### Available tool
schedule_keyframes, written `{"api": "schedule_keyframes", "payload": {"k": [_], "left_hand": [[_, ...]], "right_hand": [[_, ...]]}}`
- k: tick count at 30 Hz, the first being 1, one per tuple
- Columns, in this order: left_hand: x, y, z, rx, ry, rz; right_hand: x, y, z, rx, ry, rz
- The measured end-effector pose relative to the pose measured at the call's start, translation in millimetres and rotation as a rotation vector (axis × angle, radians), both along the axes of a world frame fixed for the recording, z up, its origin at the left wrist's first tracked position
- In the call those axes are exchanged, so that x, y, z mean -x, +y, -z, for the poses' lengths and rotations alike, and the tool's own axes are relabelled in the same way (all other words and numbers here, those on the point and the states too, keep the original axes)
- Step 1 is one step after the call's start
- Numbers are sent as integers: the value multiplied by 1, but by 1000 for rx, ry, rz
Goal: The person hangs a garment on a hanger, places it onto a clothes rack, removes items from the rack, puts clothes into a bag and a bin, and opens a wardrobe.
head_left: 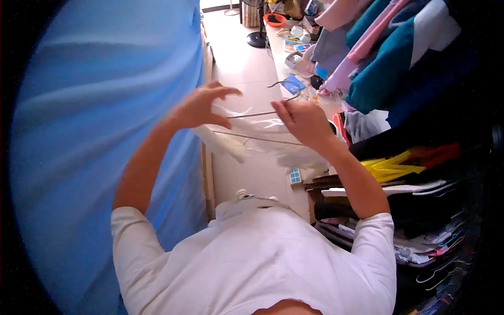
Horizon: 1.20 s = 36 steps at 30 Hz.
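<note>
My right hand [306,122] is closed in a pinch on a thin wire clothes hanger [252,114], and a dark hooked end shows just above my fingers. Left of it, my left hand [198,107] is open, thumb and fingers spread apart, with the thumb close to the hanger's wire. White, thin-looking cloth [257,128] hangs below both hands and is partly blurred. Another thin bar runs across this cloth. Whether the cloth is fixed to the hanger I cannot tell.
A large blue curtain or sheet [115,121] fills the left side. At the right hang several garments [383,63], above stacked clothes and hangers [386,189]. A cluttered white counter [281,55] runs toward a black fan base [257,39]. Pale tiled floor [228,68] lies between.
</note>
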State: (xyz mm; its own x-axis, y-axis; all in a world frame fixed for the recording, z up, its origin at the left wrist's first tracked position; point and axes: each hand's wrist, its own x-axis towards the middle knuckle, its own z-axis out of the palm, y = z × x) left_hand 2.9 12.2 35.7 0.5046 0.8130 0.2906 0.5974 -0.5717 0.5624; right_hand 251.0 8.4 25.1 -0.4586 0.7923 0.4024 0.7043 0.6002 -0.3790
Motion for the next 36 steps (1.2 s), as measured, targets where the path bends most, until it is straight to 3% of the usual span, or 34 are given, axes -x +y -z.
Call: {"api": "schedule_keyframes", "payload": {"k": [2,4,5,7,8,10,12,16,18,20,22,27,28,30,33,34,36], "left_hand": [[27,5,5,15,26,-94],[54,18,8,142,446,9],[62,28,15,144,441,1],[65,38,18,-100,615,-115],[68,39,20,-99,615,-118],[47,25,-8,-85,532,-336],[44,18,-5,-193,500,-339],[22,-7,-9,-72,360,-372],[9,-25,-4,-25,281,-394],[-10,-46,10,345,44,-489],[-33,-64,64,424,-56,-332],[-38,-66,93,670,185,44],[-29,-59,100,646,-6,24],[-8,-45,100,623,-50,-68],[-3,-31,97,498,-435,-218],[-4,-28,97,504,-437,-219],[-12,-21,90,646,-701,-294]], "right_hand": [[-8,2,-3,78,-4,1],[-13,2,-5,186,-66,-16],[-14,0,-7,197,-115,-18],[-13,-2,-5,183,-158,-22],[-13,-3,-4,172,-198,-18],[-14,0,-2,124,-199,21],[-17,3,-2,77,-202,61],[-22,9,-4,98,-283,207],[-25,12,-3,126,-173,252],[-31,15,-3,38,-116,234],[-33,12,-12,178,126,193],[-26,-3,-28,377,126,28],[-27,-2,-28,377,121,27],[-30,1,-24,372,184,33],[-27,-2,-31,397,127,6],[-26,-3,-30,403,124,8],[-24,-2,-28,408,162,-35]]}}
